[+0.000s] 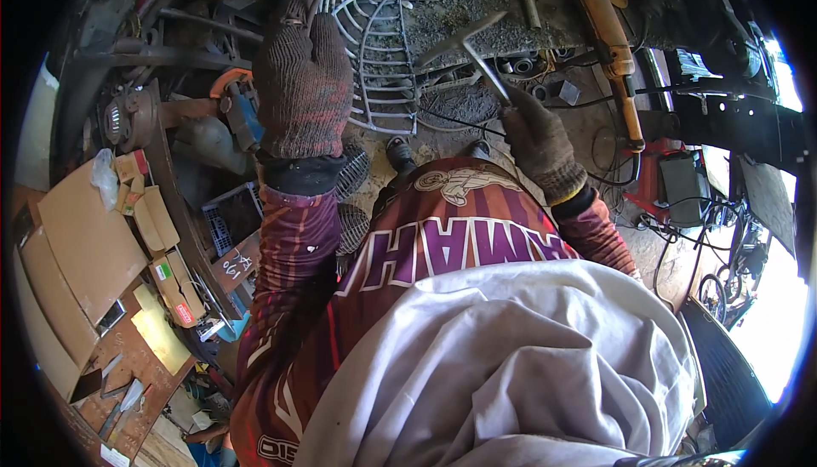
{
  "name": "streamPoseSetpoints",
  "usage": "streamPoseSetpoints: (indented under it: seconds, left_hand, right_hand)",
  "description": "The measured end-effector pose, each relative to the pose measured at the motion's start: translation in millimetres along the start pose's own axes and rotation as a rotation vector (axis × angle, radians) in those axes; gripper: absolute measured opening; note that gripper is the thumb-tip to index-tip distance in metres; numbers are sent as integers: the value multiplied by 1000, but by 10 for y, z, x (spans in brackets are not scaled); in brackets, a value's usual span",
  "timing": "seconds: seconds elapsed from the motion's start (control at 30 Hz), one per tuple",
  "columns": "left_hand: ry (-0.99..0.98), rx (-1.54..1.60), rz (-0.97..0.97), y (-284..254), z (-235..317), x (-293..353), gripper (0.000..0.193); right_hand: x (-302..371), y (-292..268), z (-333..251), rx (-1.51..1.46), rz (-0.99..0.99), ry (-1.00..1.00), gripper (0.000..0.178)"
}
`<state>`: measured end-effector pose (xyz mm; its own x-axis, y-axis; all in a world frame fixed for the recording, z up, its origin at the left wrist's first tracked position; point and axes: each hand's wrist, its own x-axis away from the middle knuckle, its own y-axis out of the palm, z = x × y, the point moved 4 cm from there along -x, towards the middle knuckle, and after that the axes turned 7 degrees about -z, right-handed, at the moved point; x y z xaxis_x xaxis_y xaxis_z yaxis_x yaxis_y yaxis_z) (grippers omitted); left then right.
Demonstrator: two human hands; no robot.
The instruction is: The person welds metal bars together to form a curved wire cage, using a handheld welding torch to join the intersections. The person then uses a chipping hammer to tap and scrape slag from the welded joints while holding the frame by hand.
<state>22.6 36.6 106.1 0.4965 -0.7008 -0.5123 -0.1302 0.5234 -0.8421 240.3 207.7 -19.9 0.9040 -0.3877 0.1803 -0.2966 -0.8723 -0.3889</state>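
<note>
A half-round grille of curved metal rods [371, 50] stands at the top middle, its flat side toward the right. My left hand [305, 84], in a brown knit work glove, grips the grille's left edge near the top; its fingertips are partly hidden behind the rods. In my right hand [545, 139], also gloved, is a chipping hammer [478, 52], held by its metal handle. The hammer's long thin head is raised just right of the grille, apart from it.
An orange angle grinder [606, 33] lies on the grimy workbench [553, 20] at the upper right, its cord hanging down. Cables [702, 233] tangle on the floor at right. Cardboard boxes [89, 229] and tools fill the left. Woven-pattern metal pieces [353, 229] lie beside my left forearm.
</note>
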Motion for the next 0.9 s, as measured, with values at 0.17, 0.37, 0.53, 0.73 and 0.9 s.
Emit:
streamPoseSetpoints:
  seconds: [0.17, 0.37, 0.53, 0.73, 0.9]
  left_hand:
    - [-28, 176, 121, 25, -12, 42, 31]
    - [-155, 123, 198, -10, 57, 127, 29]
    - [-158, 46, 208, 8, 78, 222, 29]
    - [-140, -82, 151, -18, 127, 216, 27]
    - [-192, -274, -135, 91, 76, 313, 32]
  right_hand:
    - [-147, 89, -348, 356, 123, -244, 42]
    - [-73, 78, -613, 311, 114, -182, 45]
    - [-70, 107, -640, 343, 79, -119, 48]
    - [-94, 254, -500, 516, 49, -187, 45]
    - [10, 161, -601, 382, 35, -132, 45]
